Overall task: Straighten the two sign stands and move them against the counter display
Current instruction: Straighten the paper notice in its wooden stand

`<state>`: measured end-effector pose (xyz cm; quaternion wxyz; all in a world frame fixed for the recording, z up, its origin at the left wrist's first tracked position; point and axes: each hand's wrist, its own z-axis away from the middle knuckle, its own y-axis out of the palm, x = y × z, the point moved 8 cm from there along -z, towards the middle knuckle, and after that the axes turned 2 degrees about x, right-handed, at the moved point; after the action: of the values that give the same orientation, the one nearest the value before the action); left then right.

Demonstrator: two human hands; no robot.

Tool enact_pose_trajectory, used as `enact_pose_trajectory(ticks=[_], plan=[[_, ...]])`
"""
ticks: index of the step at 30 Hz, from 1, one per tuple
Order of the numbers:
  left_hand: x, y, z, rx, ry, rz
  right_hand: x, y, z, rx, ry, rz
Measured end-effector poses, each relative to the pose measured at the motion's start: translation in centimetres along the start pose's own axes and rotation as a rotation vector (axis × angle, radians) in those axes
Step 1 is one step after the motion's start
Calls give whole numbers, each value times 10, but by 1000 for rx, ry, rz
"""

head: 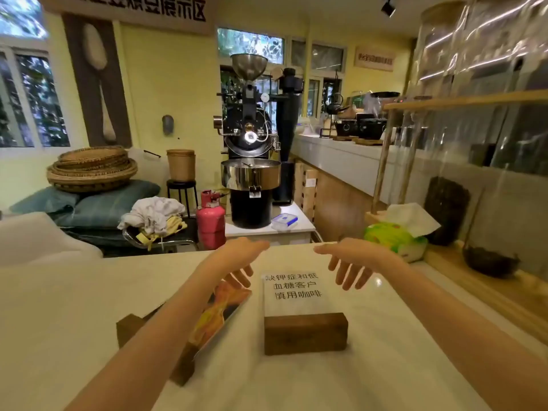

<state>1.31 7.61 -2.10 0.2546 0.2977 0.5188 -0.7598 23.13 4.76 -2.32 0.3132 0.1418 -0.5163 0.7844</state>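
We observed a pale surface in a roastery room, a coffee roaster beyond its far edge. Left hand and right hand hovered spread, gripping nothing. The text sign stand stood mid-surface; the angled sign stand beside it was partly hidden by the left forearm.

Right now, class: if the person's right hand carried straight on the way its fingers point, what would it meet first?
The right hand points down and left, toward the text sign stand. It would likely meet the clear panel's top edge first, though depth is unclear.
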Motion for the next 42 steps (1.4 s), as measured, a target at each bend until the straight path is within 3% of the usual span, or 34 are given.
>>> enact_pose_trajectory(ticks=[10,16,21,31,42], plan=[[38,50,-11,153,-164,-10,-57,43,-17,149,125,-240],[38,63,-11,127,-101,32,-63,63,-21,165,135,-557],[42,69,-12,130,-71,-24,-61,69,-15,142,124,-610],[34,63,2,73,-17,89,-51,59,-13,-7,-82,-443],[-4,46,27,-236,360,-51,-46,39,18,-281,-329,-557]])
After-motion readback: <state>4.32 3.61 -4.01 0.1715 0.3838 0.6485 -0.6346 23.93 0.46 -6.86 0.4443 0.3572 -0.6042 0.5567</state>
